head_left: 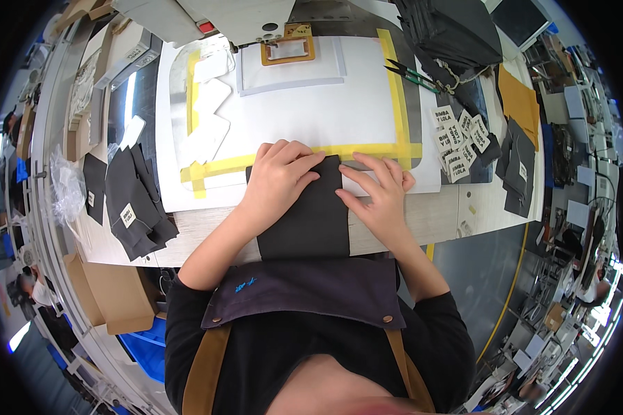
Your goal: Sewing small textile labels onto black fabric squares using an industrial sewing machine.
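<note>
Item one: a black panel (303, 225), lying lengthwise toward the wearer, its far end on the yellow tape (242, 164) along the near edge of the white sheet (311, 121), its near end at the purple apron (304, 294).

Item two: the left hand (282, 174), laid over the panel's upper left, thumb and forefinger near its far edge; we cannot tell whether they pinch or only press.

Item three: the right hand (377, 185), fingers spread, thumb apart from forefinger, tips at the panel's right edge.

Step, as we judge it: squaring and smoothing the panel. The next move, we think, calls for light, even pressure from both hands so that the far edge does not skew.

Also listed: a small orange frame (288, 62) beneath the machine head (239, 17); a heap of white labels (457, 164) to the right.

Obscured: the panel's underside and left far corner, beneath the fingers. We cannot tell whether its near end stops at the apron or runs under it. The machine head is cut off above; the rim is bent and blurred.
</note>
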`<control>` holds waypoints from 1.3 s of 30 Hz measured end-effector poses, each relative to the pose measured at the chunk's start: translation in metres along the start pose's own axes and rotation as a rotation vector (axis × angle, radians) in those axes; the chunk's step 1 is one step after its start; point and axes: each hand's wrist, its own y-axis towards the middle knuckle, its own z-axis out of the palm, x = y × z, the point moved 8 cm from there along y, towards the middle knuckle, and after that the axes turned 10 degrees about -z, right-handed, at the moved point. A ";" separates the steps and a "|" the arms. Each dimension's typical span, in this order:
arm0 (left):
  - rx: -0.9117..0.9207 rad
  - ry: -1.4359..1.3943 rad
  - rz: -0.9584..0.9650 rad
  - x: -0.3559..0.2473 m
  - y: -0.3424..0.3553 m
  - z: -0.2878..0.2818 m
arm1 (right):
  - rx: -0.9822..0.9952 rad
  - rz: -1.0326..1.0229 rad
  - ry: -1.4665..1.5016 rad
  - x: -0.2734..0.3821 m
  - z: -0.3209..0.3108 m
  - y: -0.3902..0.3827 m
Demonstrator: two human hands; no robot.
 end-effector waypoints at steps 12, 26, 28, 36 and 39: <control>0.017 -0.179 0.086 0.001 0.006 -0.022 | -0.134 -0.081 0.087 0.002 -0.013 0.000; -0.021 -0.492 0.034 0.003 0.056 -0.067 | 0.180 -0.140 0.580 0.015 0.001 0.043; -0.100 -0.389 0.100 -0.006 0.064 -0.074 | 0.386 -0.038 0.548 0.015 0.011 0.047; -0.095 -0.090 0.472 -0.048 0.054 -0.051 | -0.038 0.409 1.043 -0.044 -0.009 0.050; -0.051 0.056 0.601 -0.035 0.042 -0.011 | -0.064 0.543 1.151 -0.066 -0.004 0.041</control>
